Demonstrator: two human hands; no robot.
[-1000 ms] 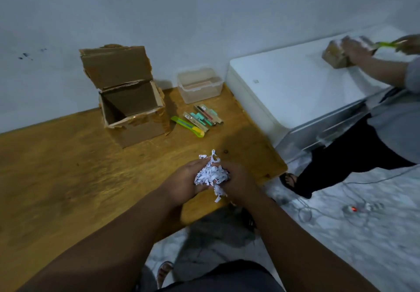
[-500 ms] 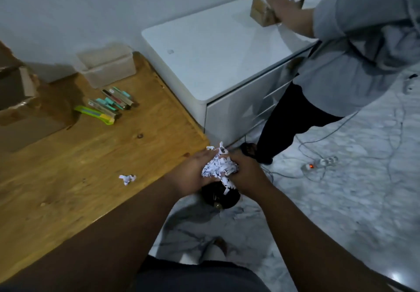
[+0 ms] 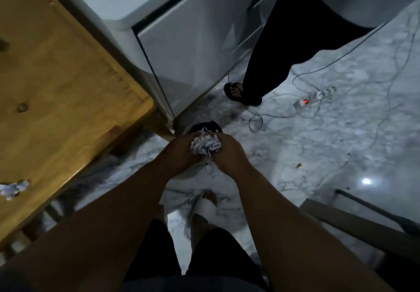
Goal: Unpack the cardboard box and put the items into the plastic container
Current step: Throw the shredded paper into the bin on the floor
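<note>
Both hands, the left hand (image 3: 179, 153) and the right hand (image 3: 227, 153), have their fingers (image 3: 193, 138) closed tight around a wad of shredded paper (image 3: 205, 147). They hold it off the worktop (image 3: 68, 75), over a dark bin (image 3: 205, 126) on the floor. This looks like packing stuff going to the trash. The box and the plastic container are out of sight, so I cannot tell how much is left. The wad is a round clump with no long side. A small scrap (image 3: 13, 188) lies on the worktop.

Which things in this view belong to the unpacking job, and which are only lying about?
Part of the job:
- shredded paper wad, held between left hand and right hand
- small paper scrap on the wooden table

Lying about:
- power strip
- cables
- white cabinet
</note>
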